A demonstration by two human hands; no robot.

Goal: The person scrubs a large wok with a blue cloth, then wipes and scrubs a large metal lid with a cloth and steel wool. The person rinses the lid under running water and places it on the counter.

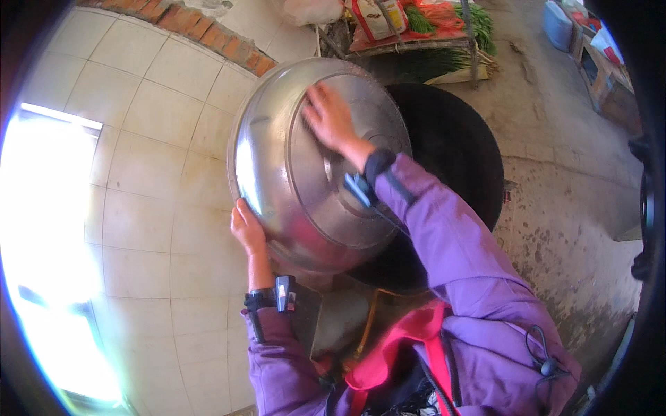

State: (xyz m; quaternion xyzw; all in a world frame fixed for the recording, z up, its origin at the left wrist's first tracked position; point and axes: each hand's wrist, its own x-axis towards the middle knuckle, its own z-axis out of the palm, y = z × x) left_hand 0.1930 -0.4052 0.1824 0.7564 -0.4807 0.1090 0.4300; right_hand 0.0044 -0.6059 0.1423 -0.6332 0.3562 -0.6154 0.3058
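A large stainless steel basin [270, 151] is tilted up on its side, its outer bottom facing me. Fine droplets or specks show on the metal. My left hand [247, 226] grips its rim at the lower left, thumb on the outer side and the other fingers partly hidden behind. Flat against the basin's underside lies my right hand [330, 117], fingers somewhat apart and blurred by motion; nothing shows in it. Behind and to the right of the basin is a wide black wok [452, 151], partly covered by the basin and my right arm.
White wall tiles [140, 208] run along the left, close to my left hand. At the top stands a low rack [411, 47] with green vegetables [419, 21] and bags. Stained concrete floor [551, 192] lies to the right, with a wooden cabinet [614, 88] farther off.
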